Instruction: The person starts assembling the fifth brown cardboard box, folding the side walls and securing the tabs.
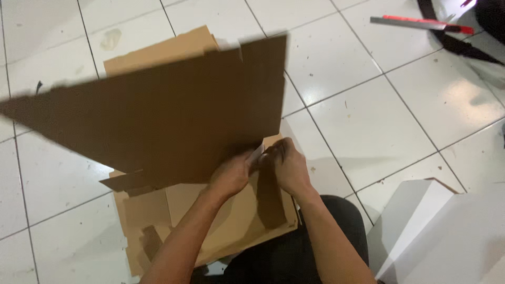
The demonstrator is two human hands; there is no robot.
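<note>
A large brown cardboard sheet [158, 110] is held up off the floor, tilted, with its lower edge near my hands. My left hand [230, 176] grips that lower edge from below. My right hand [290, 165] grips the same edge just to the right, fingers curled over it. A small pale strip [255, 154] shows between the two hands; what it is I cannot tell. Flatter cardboard pieces [210, 221] lie on the white tiled floor under my forearms.
Another cardboard piece [168, 50] sticks out behind the raised sheet. A grey and red ruler-like tool [421, 23] lies at the top right beside dark straps [463, 44]. A large white sheet [447, 236] lies at the lower right. My dark-clothed knee [336, 221] is bottom centre.
</note>
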